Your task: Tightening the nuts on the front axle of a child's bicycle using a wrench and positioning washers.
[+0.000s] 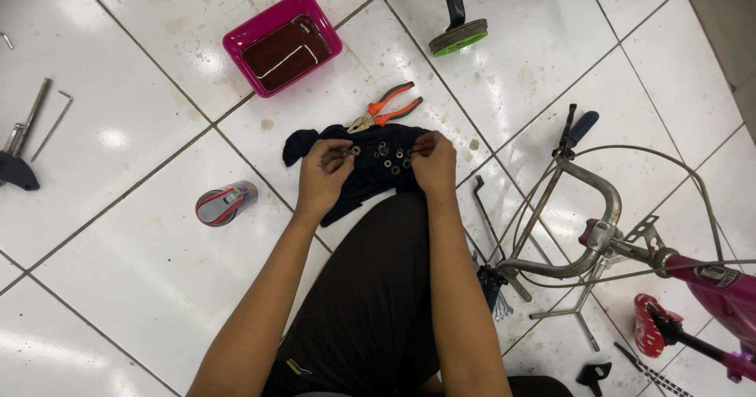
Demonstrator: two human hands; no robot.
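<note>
Bicycle, pink, part stripped, lying right of cloth | dark cloth on floor, central | pink tray up-left of cloth | pliers unused at cloth's top edge | left hand grip pinching one washer | right hand fingertips pressed on cloth edge | remaining washers and nuts loose mid-cloth, sorting barely begun

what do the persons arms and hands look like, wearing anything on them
Both arms are bare from above the elbows down to the fingers: no sleeves reach the forearms, and no gloves, watch or bracelets show. The left hand and the right hand show no rings that can be made out at this size. Below the arms, dark black clothing covers the lap, with a small yellow mark near its lower edge.
</note>
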